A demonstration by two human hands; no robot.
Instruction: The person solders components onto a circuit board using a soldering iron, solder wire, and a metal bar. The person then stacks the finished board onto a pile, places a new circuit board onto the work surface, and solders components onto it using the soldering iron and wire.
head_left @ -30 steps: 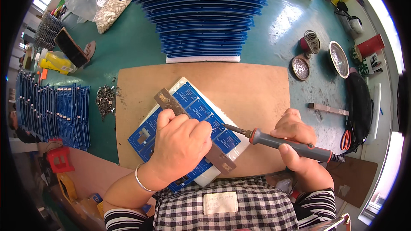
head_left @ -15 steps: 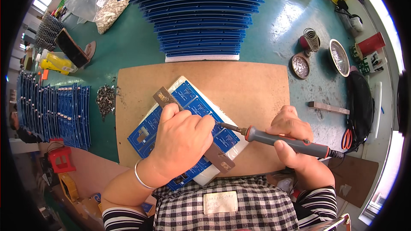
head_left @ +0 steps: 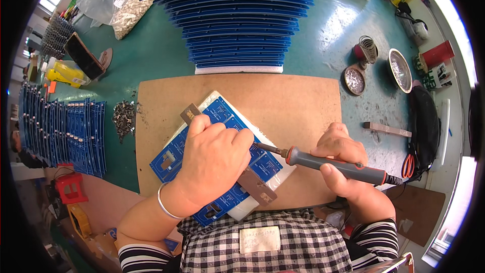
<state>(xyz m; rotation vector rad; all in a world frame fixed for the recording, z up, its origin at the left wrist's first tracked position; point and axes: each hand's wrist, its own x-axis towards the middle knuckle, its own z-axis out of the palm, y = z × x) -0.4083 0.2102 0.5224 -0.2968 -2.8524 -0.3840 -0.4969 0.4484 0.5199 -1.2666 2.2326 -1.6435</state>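
A blue circuit board (head_left: pixel 174 145) lies aslant on a white pad (head_left: pixel 249 207) on the brown work board. Across it runs a flat brown bar (head_left: pixel 259 188), passing beneath my left hand (head_left: pixel 214 159). That hand is closed over the bar, its fingertips hidden, so whatever it pinches cannot be made out. A grey soldering iron (head_left: pixel 336 166) is gripped in my right hand (head_left: pixel 344 156), its tip pointing left at the circuit board, right beside my left fingers.
Upright blue boards (head_left: pixel 237 35) form a long row at the back; more boards (head_left: pixel 86 136) stand at left. A pile of small metal parts (head_left: pixel 124 121) lies beside the brown work board (head_left: pixel 293 96). At right are an iron stand (head_left: pixel 367 49), metal dish (head_left: pixel 400 71), metal bar (head_left: pixel 387 129) and scissors (head_left: pixel 408 166).
My right hand and the soldering iron have shifted slightly left, the tip staying close to my left fingers. My left hand, the bar and the circuit board hold nearly the same place.
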